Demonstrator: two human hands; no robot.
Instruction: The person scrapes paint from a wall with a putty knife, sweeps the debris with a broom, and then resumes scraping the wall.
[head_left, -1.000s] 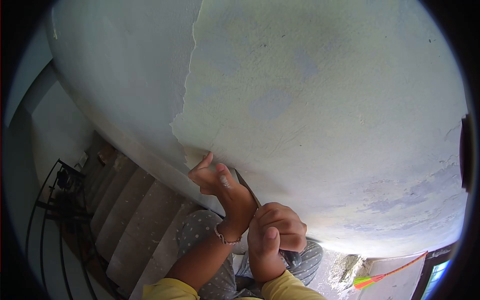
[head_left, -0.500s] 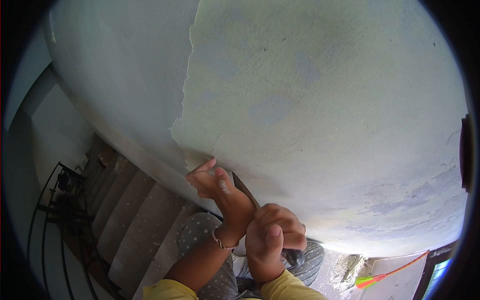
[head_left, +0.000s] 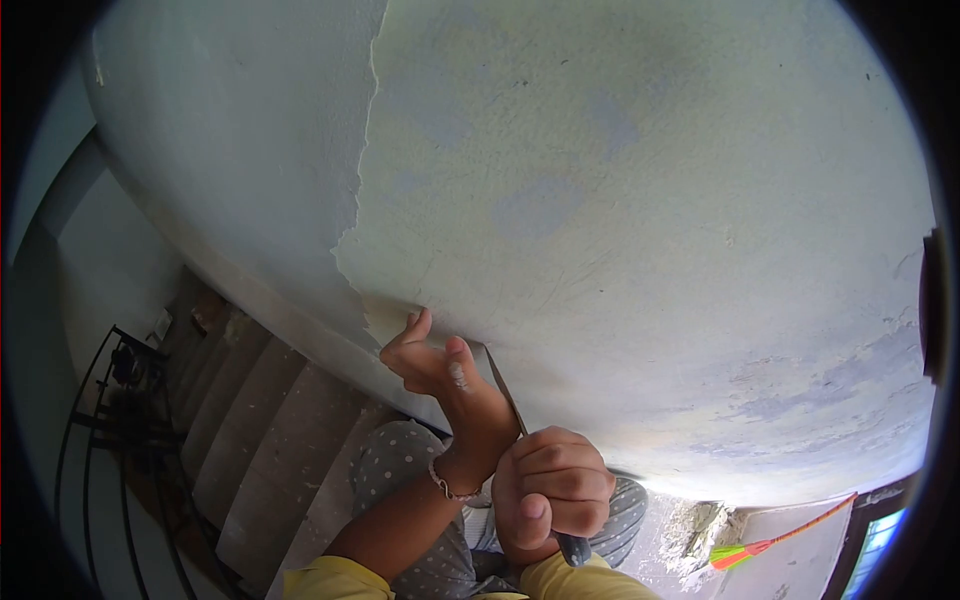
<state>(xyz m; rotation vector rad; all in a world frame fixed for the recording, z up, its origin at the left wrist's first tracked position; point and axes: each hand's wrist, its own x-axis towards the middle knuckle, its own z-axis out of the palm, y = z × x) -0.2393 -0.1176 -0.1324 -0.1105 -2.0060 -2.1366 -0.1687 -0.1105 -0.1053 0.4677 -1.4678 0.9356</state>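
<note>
Gripping the knife [head_left: 574,549] in my closed right hand [head_left: 556,488]; my left hand [head_left: 457,387] open, just beside the blade [head_left: 505,390], near the wall [head_left: 640,230].

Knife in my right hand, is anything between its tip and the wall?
Nothing visible is between the tip of the knife and the wall. Your left hand is beside the knife, not ahead of the tip. I can't tell if it touches.
</note>
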